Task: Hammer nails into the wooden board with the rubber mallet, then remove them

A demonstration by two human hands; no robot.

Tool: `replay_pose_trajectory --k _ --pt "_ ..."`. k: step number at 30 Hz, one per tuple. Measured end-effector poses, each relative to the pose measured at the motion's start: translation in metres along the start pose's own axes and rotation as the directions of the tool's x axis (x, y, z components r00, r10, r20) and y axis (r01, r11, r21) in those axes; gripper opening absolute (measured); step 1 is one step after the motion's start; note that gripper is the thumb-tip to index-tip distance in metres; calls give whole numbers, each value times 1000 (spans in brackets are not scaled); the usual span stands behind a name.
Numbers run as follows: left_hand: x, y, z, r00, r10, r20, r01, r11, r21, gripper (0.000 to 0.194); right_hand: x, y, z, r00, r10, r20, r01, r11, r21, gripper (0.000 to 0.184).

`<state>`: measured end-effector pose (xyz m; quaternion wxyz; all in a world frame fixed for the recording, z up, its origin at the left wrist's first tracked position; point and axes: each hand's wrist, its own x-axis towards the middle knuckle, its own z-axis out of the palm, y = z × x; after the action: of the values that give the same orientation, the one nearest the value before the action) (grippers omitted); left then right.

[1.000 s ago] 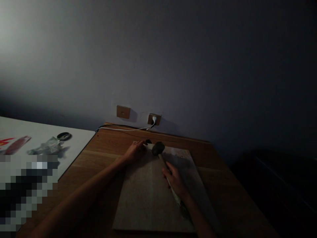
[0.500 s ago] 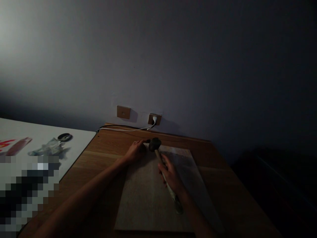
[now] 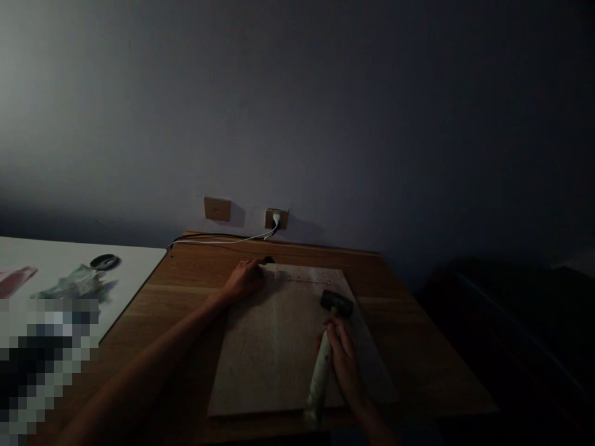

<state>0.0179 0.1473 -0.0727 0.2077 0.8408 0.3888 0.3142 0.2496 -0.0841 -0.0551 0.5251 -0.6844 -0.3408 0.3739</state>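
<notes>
A pale flat board lies on a brown wooden table. My right hand is closed around the light handle of a mallet, whose dark head sits over the board's right side. My left hand rests at the board's far left corner, fingers pinched on a small dark object that I cannot make out. A row of small marks runs along the board's far edge.
A white table with a dark round item and a crumpled clear wrapper stands at the left. Two wall sockets, one with a white plug and cable, sit behind. The room is dim; dark furniture at right.
The mallet head has swung back from the far left corner near my left hand to the board's right side. My right hand pulled toward me. My left hand stays put.
</notes>
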Motion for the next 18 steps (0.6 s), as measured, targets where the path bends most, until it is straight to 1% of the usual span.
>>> replay_pose_trajectory --k 3,5,8,10,12,15,17,18 --pt "-1 3 -3 1000 12 11 -12 1000 -9 47 4 1 6 998 -66 14 67 994 -89 53" --pt "-1 3 -4 1000 13 18 -13 1000 -14 46 6 0 9 993 -85 79 96 983 -154 49" --pt "1 4 -5 999 32 27 -32 999 0 44 9 -2 10 977 -75 200 130 950 -284 41" --pt "0 6 -6 999 37 23 -39 997 72 41 12 -3 11 962 -120 246 208 905 -371 35" --pt "-7 7 -8 1000 18 5 -19 980 197 39 13 -3 10 939 -207 273 313 844 -436 31" --pt "-34 11 -17 999 -20 -34 31 929 368 39 8 -1 3 913 -304 273 405 765 -501 29" --pt "-62 14 -25 999 -25 -47 42 913 406 39 2 2 -10 893 -366 261 449 713 -538 32" --pt "-78 17 -29 1000 -11 -23 19 919 395 39 -2 4 -19 873 -407 268 485 673 -558 33"
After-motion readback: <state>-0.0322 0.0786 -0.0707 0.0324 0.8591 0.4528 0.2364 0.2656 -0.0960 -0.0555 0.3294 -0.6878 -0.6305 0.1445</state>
